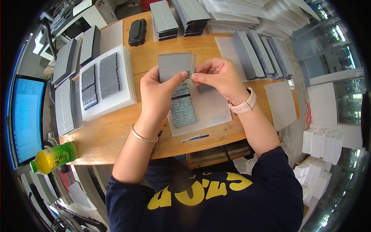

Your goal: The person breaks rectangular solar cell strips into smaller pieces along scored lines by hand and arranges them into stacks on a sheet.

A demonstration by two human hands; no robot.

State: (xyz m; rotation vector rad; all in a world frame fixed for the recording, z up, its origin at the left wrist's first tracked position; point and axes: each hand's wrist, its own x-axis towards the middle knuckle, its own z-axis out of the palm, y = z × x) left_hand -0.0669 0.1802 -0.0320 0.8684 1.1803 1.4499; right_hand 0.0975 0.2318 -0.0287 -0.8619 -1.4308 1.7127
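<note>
My left hand (164, 83) is closed on a flat grey panel (174, 63), its thumb on the panel's lower right part. Close to the panel's right edge, my right hand (216, 75) pinches a thin grey strip (193, 63) between thumb and fingers. Below both hands a white ribbed sheet (212, 110) lies on the wooden table, bearing a dark, shiny textured piece (183, 112). Part of another grey piece (206, 89) shows beneath my right hand. A blue pen (199, 137) lies just below the sheet.
Stacks of grey panels stand at the back (164, 17) and right (249, 58). On the left, a white sheet stack (129, 83) holds dark pieces. A black case (137, 32) lies behind it. A green-labelled bottle (56, 157) and monitor (27, 118) are at far left.
</note>
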